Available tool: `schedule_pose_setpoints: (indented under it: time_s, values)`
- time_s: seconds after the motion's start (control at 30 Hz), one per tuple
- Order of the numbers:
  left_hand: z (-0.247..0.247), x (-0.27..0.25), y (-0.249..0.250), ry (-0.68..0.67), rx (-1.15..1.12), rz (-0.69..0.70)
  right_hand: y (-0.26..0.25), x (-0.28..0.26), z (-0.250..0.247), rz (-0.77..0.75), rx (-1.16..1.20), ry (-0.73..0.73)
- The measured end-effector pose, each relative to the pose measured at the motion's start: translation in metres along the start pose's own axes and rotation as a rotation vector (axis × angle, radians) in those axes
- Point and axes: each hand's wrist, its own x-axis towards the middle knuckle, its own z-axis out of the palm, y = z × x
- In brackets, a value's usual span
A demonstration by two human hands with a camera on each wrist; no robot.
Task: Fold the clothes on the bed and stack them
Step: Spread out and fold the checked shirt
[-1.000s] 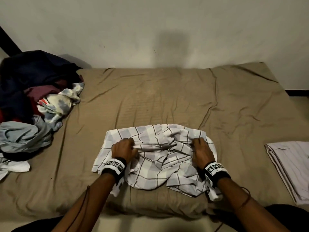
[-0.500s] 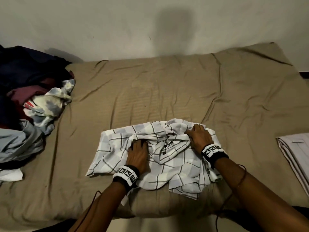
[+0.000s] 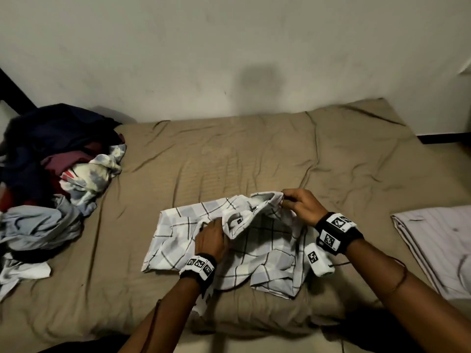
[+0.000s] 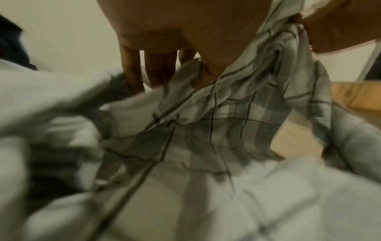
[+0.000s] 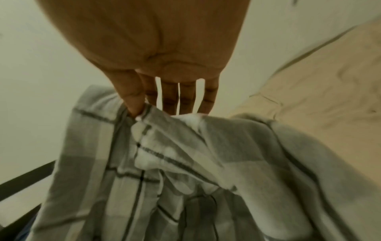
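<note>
A white and grey checked shirt [image 3: 267,253] lies rumpled on the near middle of the tan bed [image 3: 229,161]. My left hand [image 3: 211,238] rests on the shirt's left half, its fingertips buried in a fold. In the left wrist view, checked cloth [image 4: 226,130] runs between the thumb and palm of my left hand [image 4: 206,68]. My right hand [image 3: 288,200] pinches the collar edge and holds it raised off the bed. In the right wrist view my right hand [image 5: 142,107] has thumb and forefinger nipping the shirt [image 5: 185,163], with the other fingers straight.
A heap of unfolded clothes [image 3: 51,179] covers the bed's left end. A folded, pale striped garment [image 3: 438,245] lies at the right edge. A bare wall [image 3: 229,59] runs behind the bed, and the mattress front edge is just below my forearms.
My right hand has taken hold of the collar edge and lifted it up and away from me. My left hand has stayed on the shirt's middle, shifting only slightly.
</note>
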Motion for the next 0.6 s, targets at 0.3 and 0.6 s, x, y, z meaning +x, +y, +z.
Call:
schedule_pose_setpoints:
  time_s: [0.3,0.6]
  values:
    - [-0.196,-0.006,0.026,0.289,-0.161,-0.010,-0.126,-0.001,-0.079,-0.273,-0.123,0.271]
    - [-0.437,-0.024,0.069,0.519,-0.028,0.204,-0.281,-0.019,-0.190,-0.475,-0.008,0.320]
